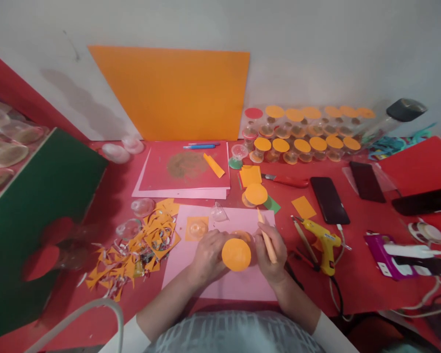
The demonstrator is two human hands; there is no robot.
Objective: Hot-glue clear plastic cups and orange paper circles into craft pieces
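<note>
Over the pink sheet [220, 287], my left hand [209, 257] is closed around a small sand hourglass [236, 254], its round orange paper end facing up. Most of the body below that disc is hidden. My right hand [271, 255] grips an orange pen-like tool [267, 240] with its tip pointing away from me; its fingers are close to the hourglass's right side. Just beyond lie an orange square with a clear plastic cup [197, 228] on it and another clear cup [218, 212]. A further orange-topped hourglass [256, 194] stands past the sheet.
Orange paper scraps [143, 250] are heaped on the left beside a green board [40, 230]. Finished-looking hourglasses [301, 147] line the back right. A yellow glue gun [325, 240], red-handled pliers [288, 181], a phone [329, 200] and a purple power strip [380, 255] lie to the right.
</note>
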